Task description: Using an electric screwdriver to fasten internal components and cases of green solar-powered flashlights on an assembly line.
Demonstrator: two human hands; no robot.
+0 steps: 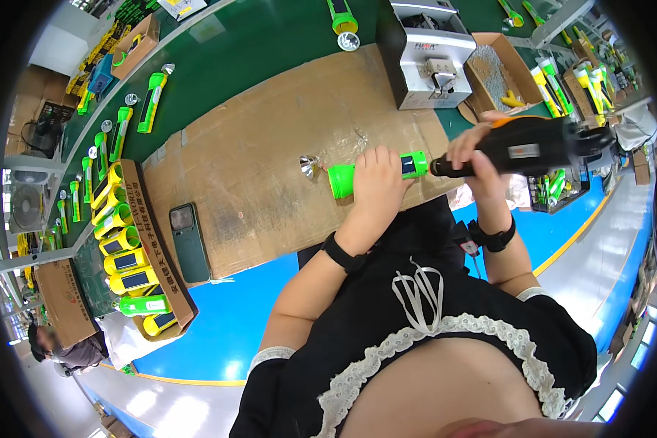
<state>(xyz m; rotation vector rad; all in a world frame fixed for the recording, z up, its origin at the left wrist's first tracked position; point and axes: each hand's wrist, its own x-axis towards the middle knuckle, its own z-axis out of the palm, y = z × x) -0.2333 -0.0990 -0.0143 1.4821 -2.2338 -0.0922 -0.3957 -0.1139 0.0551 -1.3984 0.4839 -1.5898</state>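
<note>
A bright green flashlight body (341,182) lies on the cardboard sheet, its wide end to the left. My left hand (379,179) is closed over its middle and presses it down. In my right hand (477,155) is a black electric screwdriver (533,146), held level. The driver's nose points left and meets the narrow end of the flashlight; its bit and any screw are too small to make out. Just left of the wide end sits a loose silver reflector (310,166), with thin wires near it.
Cardboard (255,131) covers the green bench. Beyond my hands stand a grey screw feeder (434,77) and a box of small screws (487,73). On the left are a phone (190,244) and a carton (177,292) of yellow and green flashlight bodies. A person (73,354) is at far left.
</note>
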